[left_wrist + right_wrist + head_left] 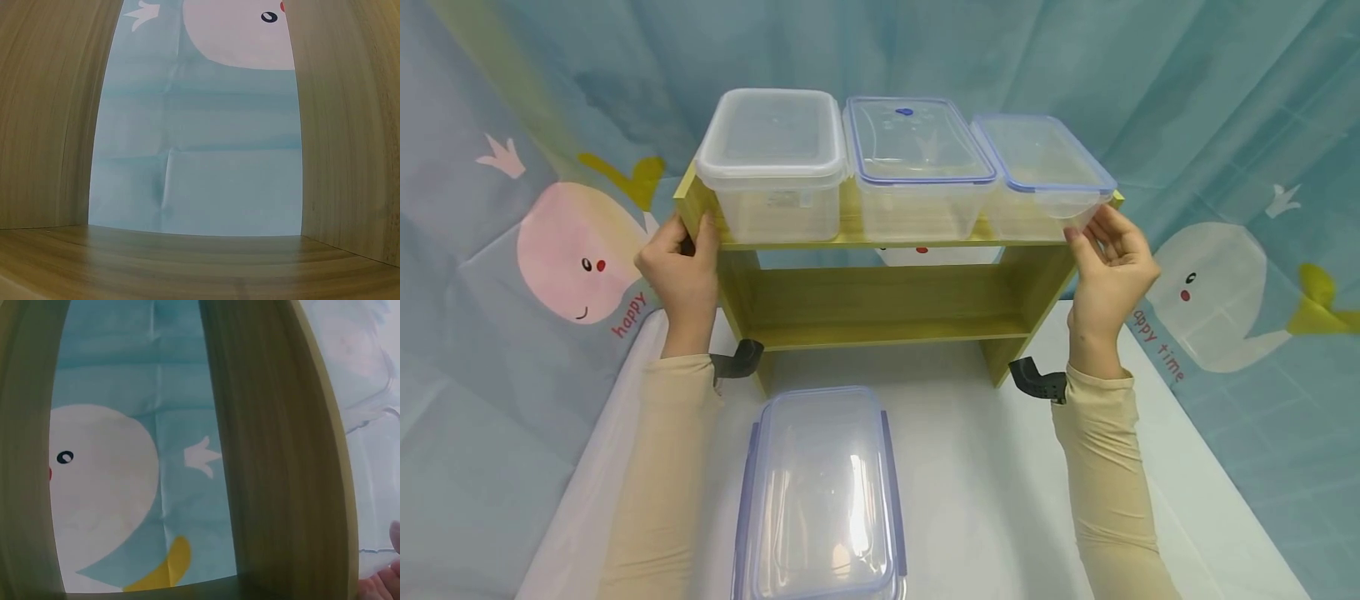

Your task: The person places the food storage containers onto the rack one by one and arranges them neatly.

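Note:
A wooden two-tier shelf [887, 308] stands on the white table. My left hand [687, 265] grips its left end panel near the top board, thumb in front. At the other end, my right hand [1108, 262] holds the front right corner of a clear food container with a blue-edged lid [1045, 158], thumb on its front and fingers round the side. That container is the rightmost in a row on the top board. Beside it sit another blue-edged container [921, 150] and, at the left, one with a whitish lid [775, 137]. Fingertips [381, 584] show beside clear plastic in the right wrist view.
A large clear container with blue side clips [823, 500] lies on the table [962, 467] in front of the shelf's left half. Behind the shelf hangs a blue curtain [925, 42] with cartoon prints. The shelf's lower board [887, 337] spans between the end panels.

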{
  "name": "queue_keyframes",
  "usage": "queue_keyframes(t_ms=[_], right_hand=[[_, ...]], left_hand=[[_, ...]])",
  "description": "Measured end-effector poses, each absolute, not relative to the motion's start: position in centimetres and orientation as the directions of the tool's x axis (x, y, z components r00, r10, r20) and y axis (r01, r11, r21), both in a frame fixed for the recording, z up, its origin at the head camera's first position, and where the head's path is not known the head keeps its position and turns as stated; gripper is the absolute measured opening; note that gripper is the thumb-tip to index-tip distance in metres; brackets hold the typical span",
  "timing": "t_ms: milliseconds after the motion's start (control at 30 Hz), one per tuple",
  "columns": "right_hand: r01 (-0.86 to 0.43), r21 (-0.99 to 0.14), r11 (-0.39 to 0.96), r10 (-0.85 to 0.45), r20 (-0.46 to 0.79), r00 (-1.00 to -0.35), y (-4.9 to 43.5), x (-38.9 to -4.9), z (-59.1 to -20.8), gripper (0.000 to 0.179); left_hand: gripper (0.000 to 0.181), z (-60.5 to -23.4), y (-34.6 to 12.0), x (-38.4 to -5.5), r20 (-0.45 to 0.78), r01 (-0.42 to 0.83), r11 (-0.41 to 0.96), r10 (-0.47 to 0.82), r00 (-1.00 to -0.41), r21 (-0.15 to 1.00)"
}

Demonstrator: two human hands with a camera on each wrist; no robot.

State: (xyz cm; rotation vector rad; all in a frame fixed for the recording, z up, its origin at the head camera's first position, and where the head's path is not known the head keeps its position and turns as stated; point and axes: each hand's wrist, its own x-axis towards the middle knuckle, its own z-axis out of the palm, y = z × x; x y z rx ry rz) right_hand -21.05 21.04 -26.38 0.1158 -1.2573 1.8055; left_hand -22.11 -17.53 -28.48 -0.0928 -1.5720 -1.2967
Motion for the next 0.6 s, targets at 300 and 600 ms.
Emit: queue_keyframes(t_ms=[300, 600], right_hand=[[-0.704, -0.707, -0.062, 0.637, 0.515, -0.573, 21.03, -20.89, -26.69, 0.029], [-0.717, -0.696, -0.044, 0.643, 0.529, -0.553, 21.06, -21.25, -26.73, 0.031]], left_hand=[[0.028, -28.85, -17.49, -22.36, 0.713, 0.586, 0.420, -0.521, -0.469, 0.693], [0.030, -28.48, -17.28, -22.30, 0.718, 0.608, 0.405, -0.522, -0.460, 0.683]])
